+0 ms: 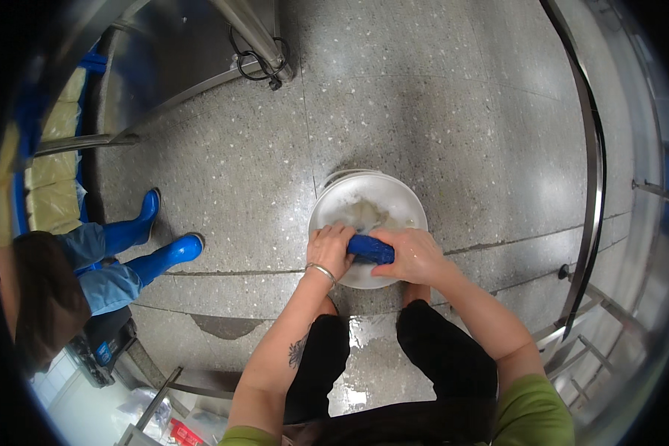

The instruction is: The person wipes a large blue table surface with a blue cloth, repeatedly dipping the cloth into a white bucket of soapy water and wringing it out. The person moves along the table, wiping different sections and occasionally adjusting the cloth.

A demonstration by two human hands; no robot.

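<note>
A bunched blue cloth [371,249] is squeezed between both hands over a round white bucket [404,195]. My left hand [330,249] grips its left end, and a metal bracelet circles that wrist. On the right end, my right hand [415,253] is closed, with thumb and fingers around the cloth. Cloudy greyish water [362,212] shows inside the bucket beyond the hands. The bucket stands on the speckled floor between my knees.
Another person in blue boots [181,249] stands at the left, near blue crates with wrapped pale blocks [53,205]. A steel table leg [251,33] is at the upper left. Metal rails [591,134] run along the right. Wet floor [357,390] glistens near my legs.
</note>
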